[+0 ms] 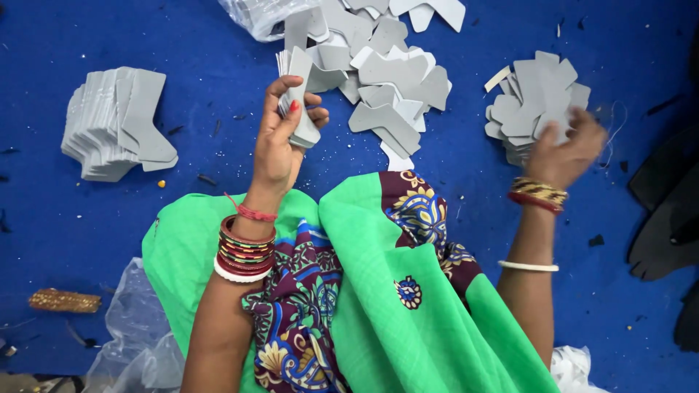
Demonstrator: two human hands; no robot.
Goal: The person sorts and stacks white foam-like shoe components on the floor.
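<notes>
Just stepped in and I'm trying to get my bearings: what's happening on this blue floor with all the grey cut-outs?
A person sits on the blue floor handling flat grey boot-shaped pieces. The left hand grips a small stack of pieces held upright. The right hand, blurred, is at the right pile; whether it holds anything is unclear. A loose heap lies ahead between the hands, beside a plastic bag. A neat fanned stack sits far left.

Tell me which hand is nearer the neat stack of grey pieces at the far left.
Left. The left hand holds a few grey cutouts just right of the neat stack; the right hand is across the blue surface, at another pile.
</notes>
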